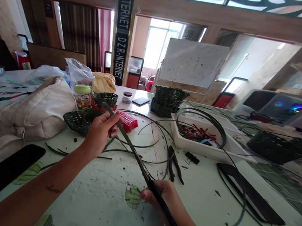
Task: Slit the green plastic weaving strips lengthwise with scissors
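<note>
My left hand (104, 127) is closed around the upper end of dark green flat strips (129, 141), held up over the table. The strips slant down to the right toward my right hand (166, 196). That hand is closed around black-handled scissors (160, 199), their metal blades at the lower end of the strips. Whether the blades are apart or together I cannot tell. Behind my left hand are a low woven dark green basket (79, 120) and a red packet (128, 122). Pliers with dark handles (174, 164) lie beyond my right hand.
A white tray (188, 144) holds colourful bits, with a coil of strip (225, 132) over it. Stacked woven baskets (166, 102) stand behind. Left are a cream bag (40, 109) and a jar (82, 98). A black binder clip (192, 157) and black case (251, 194) lie right.
</note>
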{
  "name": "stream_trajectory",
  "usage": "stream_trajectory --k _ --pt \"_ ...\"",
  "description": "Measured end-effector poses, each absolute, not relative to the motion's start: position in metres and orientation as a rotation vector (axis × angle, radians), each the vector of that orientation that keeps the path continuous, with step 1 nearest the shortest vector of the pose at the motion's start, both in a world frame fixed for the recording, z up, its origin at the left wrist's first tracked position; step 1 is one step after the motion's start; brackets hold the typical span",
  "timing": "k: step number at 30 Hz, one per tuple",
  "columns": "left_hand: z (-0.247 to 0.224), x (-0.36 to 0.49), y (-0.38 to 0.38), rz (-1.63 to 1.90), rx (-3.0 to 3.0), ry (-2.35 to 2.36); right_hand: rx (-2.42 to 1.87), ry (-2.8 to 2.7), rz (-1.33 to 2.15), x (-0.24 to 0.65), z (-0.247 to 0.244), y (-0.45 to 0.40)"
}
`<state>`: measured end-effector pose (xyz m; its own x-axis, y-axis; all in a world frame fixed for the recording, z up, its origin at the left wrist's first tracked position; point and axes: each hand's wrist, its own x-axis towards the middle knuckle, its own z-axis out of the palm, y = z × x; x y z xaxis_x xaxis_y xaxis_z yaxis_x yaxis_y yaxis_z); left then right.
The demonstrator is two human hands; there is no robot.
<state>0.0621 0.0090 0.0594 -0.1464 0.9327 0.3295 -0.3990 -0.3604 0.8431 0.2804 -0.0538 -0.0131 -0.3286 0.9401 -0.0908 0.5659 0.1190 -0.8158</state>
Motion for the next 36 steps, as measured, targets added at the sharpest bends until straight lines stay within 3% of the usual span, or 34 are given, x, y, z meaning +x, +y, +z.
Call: stream_trajectory --k 15,36 --pt "0.046 0.084 -0.008 1.679 1.138 0.786 -1.316 -2.096 1.115 0.289 -0.001 -0.065" --pt "0.038 0.078 0.005 1.718 1.186 0.855 -1.503 -1.918 1.119 0.277 -0.013 -0.058"
